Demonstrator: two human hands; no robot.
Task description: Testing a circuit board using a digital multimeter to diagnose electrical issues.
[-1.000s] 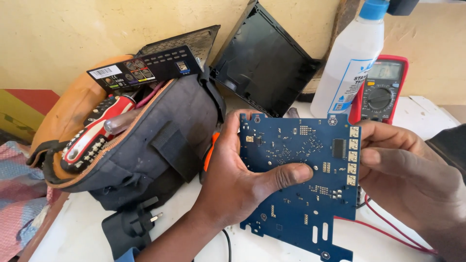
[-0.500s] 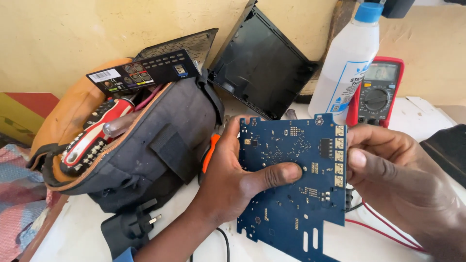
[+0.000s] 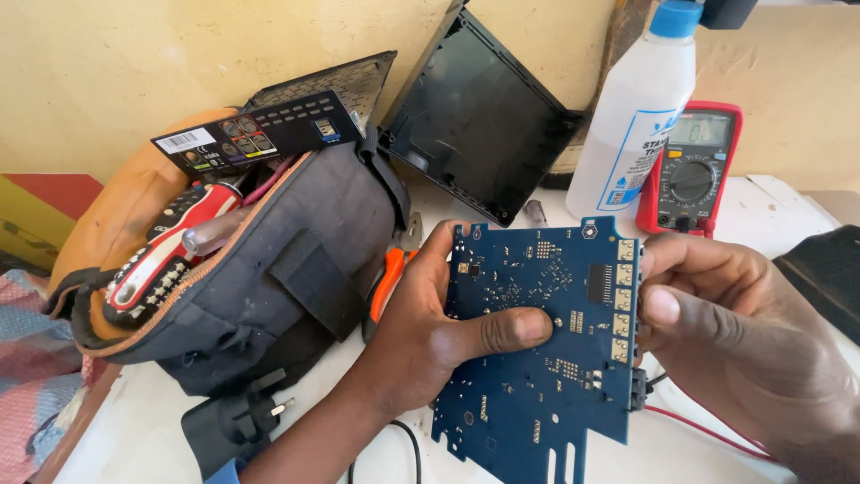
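Overhead, both hands clamped a flat blue printed circuit board (image 3: 537,332) above the white tabletop (image 3: 770,206): left hand (image 3: 430,332) thumb across its face, right hand (image 3: 726,332) pinching its connector edge. Nearby sat a grey tool bag (image 3: 269,269) and a red multimeter (image 3: 694,170).

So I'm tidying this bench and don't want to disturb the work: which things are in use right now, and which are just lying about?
In use:
- blue circuit board, held by the left hand and the right hand

Lying about:
- grey tool bag with a red screwdriver
- black plastic casing
- white bottle
- red multimeter
- orange-handled pliers
- black plug
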